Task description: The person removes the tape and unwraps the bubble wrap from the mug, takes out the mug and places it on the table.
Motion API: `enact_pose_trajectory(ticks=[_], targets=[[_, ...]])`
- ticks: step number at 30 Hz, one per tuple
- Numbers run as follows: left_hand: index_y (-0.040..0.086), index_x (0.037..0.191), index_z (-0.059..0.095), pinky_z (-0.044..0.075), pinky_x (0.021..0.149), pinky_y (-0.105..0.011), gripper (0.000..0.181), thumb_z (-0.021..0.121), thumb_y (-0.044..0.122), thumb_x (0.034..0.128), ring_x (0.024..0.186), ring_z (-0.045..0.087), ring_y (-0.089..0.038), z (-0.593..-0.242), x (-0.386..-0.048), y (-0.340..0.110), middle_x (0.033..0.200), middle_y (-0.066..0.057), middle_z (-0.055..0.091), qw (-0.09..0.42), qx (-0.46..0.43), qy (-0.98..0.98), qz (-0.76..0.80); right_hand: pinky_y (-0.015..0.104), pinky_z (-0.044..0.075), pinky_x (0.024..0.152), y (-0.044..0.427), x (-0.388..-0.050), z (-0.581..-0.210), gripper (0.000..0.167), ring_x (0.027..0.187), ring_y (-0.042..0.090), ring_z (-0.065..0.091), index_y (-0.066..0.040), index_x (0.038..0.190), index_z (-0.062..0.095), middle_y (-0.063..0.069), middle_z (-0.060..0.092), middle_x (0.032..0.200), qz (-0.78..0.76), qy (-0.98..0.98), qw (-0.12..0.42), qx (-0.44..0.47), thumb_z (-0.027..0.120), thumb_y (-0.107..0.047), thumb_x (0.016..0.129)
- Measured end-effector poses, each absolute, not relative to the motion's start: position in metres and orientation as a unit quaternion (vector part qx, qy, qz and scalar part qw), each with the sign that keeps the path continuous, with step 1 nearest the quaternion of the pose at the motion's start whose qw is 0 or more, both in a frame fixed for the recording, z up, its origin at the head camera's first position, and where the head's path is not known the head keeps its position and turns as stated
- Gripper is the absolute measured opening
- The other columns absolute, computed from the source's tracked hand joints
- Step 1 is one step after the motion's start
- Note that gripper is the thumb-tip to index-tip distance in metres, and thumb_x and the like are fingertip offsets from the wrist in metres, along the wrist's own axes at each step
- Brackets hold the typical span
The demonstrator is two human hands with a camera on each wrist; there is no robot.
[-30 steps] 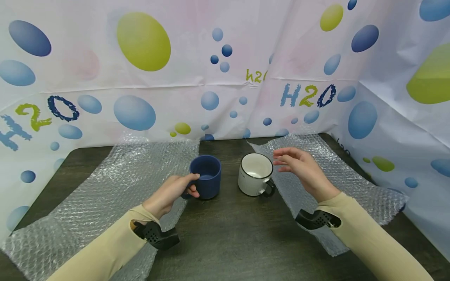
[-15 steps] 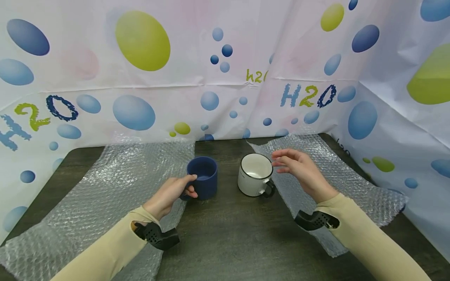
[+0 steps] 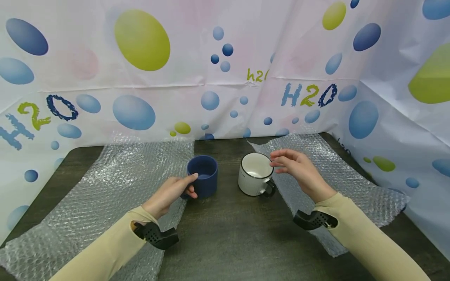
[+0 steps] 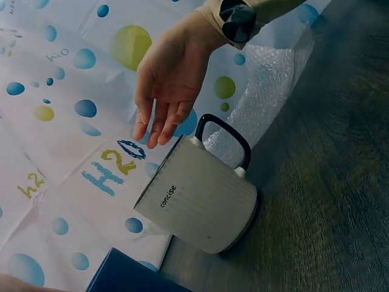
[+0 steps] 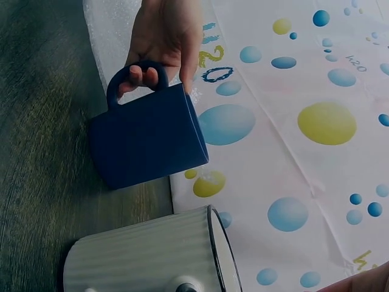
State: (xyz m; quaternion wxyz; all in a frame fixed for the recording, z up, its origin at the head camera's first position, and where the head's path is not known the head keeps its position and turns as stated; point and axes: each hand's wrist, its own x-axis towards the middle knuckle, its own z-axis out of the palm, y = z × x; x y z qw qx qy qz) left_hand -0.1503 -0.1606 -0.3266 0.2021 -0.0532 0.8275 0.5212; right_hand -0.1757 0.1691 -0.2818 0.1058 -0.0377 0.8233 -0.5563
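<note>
In the head view, my left hand (image 3: 168,193) grips the blue mug (image 3: 207,185) by its handle. The right wrist view shows fingers curled through that handle (image 5: 114,91) and the thumb up at the rim. The blue mug stands upright, left of a white mug (image 3: 250,184) with a dark rim and black handle (image 3: 270,188). My right hand (image 3: 299,171) hovers at the white mug's right side, fingers loosely bent and holding nothing. In the left wrist view, its fingertips hang close to the rim; whether they touch it I cannot tell. The word "concise" shows on the white mug (image 4: 203,201).
Bubble wrap (image 3: 116,191) covers the left part of the dark tabletop (image 3: 218,242), reaching close to the blue mug. A second bubble wrap sheet (image 3: 337,183) lies at the right, under the right hand. A printed curtain (image 3: 225,113) stands behind the table and along its right side.
My left hand has shifted the blue mug slightly left, away from the white mug. The left bubble wrap has slid a little left too. My right hand has edged slightly toward the white mug.
</note>
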Motion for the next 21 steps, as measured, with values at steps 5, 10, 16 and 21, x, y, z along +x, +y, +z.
enact_pose_trajectory(ticks=[5,10,16,21], targets=[[0.009,0.080,0.062,0.032,0.108,-0.056,0.052,0.045,0.056,0.0963,0.117,0.056,-0.028,-0.324,-0.147,-0.162,0.085,-0.009,0.072,0.200,-0.055,0.840,0.501,0.050,0.043,0.101,0.167,-0.176,-0.282,0.043,0.123,0.036,0.052,0.006,0.133,0.046,0.023,0.046,0.139,-0.556,0.823,0.109,-0.038,0.044,-0.025,0.103],[0.006,0.091,0.063,0.037,0.103,-0.056,0.054,0.040,0.054,0.0989,0.118,0.054,-0.030,-0.319,-0.144,-0.168,0.093,-0.010,0.070,0.194,-0.051,0.853,0.481,0.049,0.044,0.100,0.163,-0.177,-0.280,0.041,0.120,0.034,0.054,0.005,0.132,0.048,0.022,0.048,0.136,-0.553,0.826,0.103,-0.035,0.046,-0.024,0.102],[0.001,0.110,0.060,0.046,0.084,-0.042,0.048,0.041,0.044,0.1013,0.103,0.057,-0.028,-0.307,-0.145,-0.181,0.111,-0.015,0.063,0.138,-0.031,0.883,0.447,0.050,0.046,0.098,0.160,-0.179,-0.277,0.039,0.118,0.033,0.054,0.002,0.131,0.050,0.021,0.050,0.134,-0.536,0.839,0.085,-0.038,0.046,-0.022,0.101],[0.001,0.117,0.059,0.047,0.081,-0.046,0.039,0.047,0.034,0.1002,0.102,0.058,-0.034,-0.300,-0.146,-0.188,0.115,-0.021,0.062,0.022,0.033,0.926,0.376,0.048,0.048,0.095,0.159,-0.180,-0.276,0.039,0.117,0.034,0.053,0.001,0.134,0.049,0.021,0.051,0.134,-0.514,0.854,0.060,-0.055,0.046,-0.020,0.102]])
